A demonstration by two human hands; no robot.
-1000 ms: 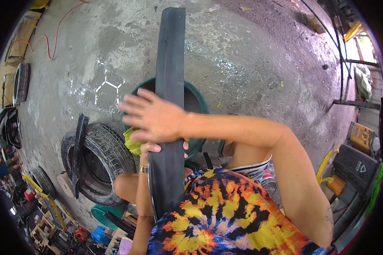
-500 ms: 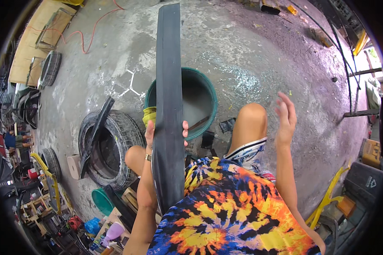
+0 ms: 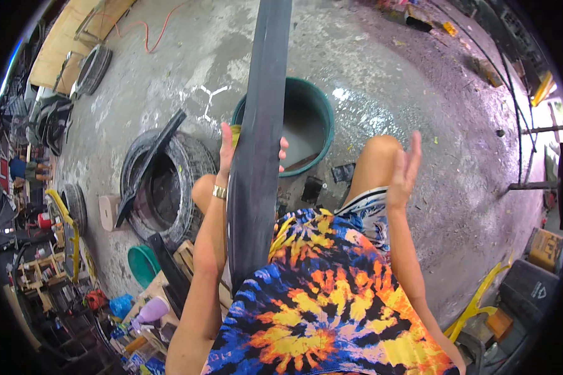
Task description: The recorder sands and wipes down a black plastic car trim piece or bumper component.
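A long dark grey strip-shaped panel [image 3: 264,112] stretches from my lap past the top of the view. Wrapped round it from behind is my left hand [image 3: 226,156], its thumb at the left edge and its fingertips showing at the right edge; a watch is on that wrist. My right hand [image 3: 405,178] is raised beside my right knee, fingers stretched out, holding nothing and apart from the panel. Beyond the panel, partly hidden by it, stands a green bucket [image 3: 329,134] with cloudy water and a thin brown object inside. Something yellow-green [image 3: 236,132] shows at the bucket's left side.
To the left lies a tyre [image 3: 200,159] with a dark strip [image 3: 150,165] across it, next to a small pinkish stool [image 3: 109,212]. A green tub [image 3: 142,265] and clutter sit lower left. Yellow frame parts [image 3: 478,303] and a black case [image 3: 528,287] are at the right.
The panel now leans slightly more to the right and reaches past the upper edge. My right hand has moved inward toward my right knee. The whole view has shifted a little.
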